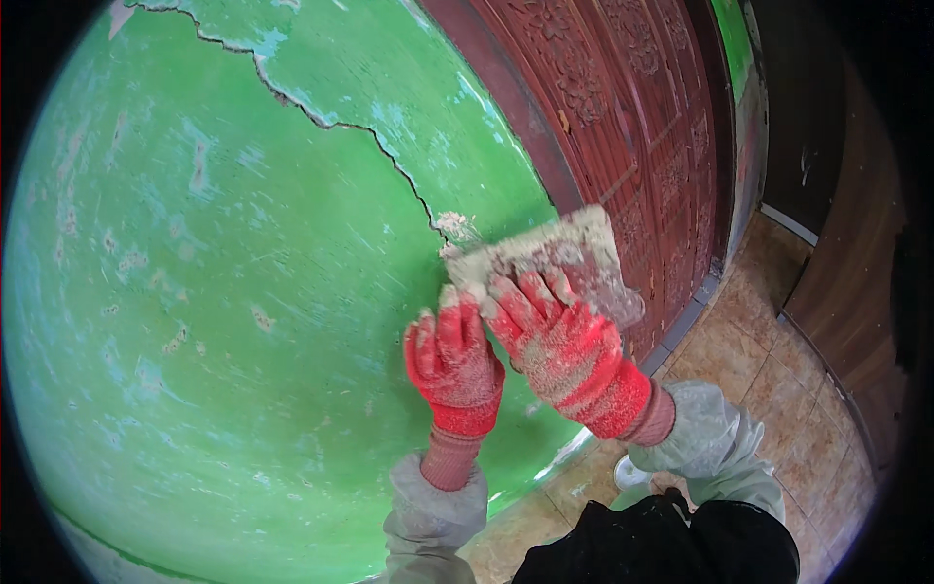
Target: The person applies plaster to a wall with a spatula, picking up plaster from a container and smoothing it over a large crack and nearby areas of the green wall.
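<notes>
A wide, flat trowel (611,258), smeared with pale plaster, lies tilted against the green wall (243,311). My right hand (574,355), in a red glove caked with white, grips it with the fingers over its face. Just left of it is my left hand (457,365), gloved the same way. Its fingers are stretched upward and slightly apart, and the foremost fingertips are at the trowel's lower left corner. A jagged crack (375,136) runs down the wall from the upper left. White filler (455,226) sits at its lower end, beside the trowel's edge.
Right of the wall stands a carved reddish-brown wooden door (623,107) in its frame. Tan floor tiles (769,389) lie below, with a brown wooden panel (856,243) at the far right. A small white round object (630,474) is on the floor near my body.
</notes>
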Available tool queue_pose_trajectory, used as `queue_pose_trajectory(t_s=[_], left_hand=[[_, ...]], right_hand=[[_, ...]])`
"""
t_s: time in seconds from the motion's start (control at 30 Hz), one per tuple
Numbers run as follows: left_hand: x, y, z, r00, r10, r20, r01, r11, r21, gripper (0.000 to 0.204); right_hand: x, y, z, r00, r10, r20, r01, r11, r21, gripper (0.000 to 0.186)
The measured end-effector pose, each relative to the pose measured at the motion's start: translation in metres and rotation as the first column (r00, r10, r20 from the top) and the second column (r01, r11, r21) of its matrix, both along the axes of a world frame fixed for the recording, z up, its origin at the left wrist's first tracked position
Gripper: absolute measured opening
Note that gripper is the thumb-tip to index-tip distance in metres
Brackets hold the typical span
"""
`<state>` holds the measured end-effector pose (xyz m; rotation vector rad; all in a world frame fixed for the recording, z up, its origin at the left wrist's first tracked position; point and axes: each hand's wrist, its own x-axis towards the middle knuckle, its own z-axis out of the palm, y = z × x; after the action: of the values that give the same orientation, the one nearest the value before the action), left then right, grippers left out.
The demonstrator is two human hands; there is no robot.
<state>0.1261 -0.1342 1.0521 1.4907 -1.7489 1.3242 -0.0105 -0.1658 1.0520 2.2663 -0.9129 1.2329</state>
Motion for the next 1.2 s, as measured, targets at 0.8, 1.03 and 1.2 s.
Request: queue_pose_trajectory(t_s=[0.8,1.03,1.2], left_hand=[[-0.014,0.074,-0.071,0.736,-0.123,-0.666,0.258,0.960,0.109,0.031],[-0.019,0.084,-0.071,0.704,-0.167,-0.690,0.305,0.949,0.081,0.032],[-0.011,0.098,-0.074,0.696,-0.152,-0.702,0.255,0.966,0.044,0.023]], right_hand=[[-0.024,-0.010,0.025,0.969,0.122,-0.217,-0.107,0.991,0.080,0.030],[-0.001,-0.027,-0.004,0.946,-0.089,-0.313,0.075,0.996,-0.055,0.032],[-0.022,-0.005,0.007,0.964,0.013,-0.265,-0.001,0.999,0.044,0.034]])
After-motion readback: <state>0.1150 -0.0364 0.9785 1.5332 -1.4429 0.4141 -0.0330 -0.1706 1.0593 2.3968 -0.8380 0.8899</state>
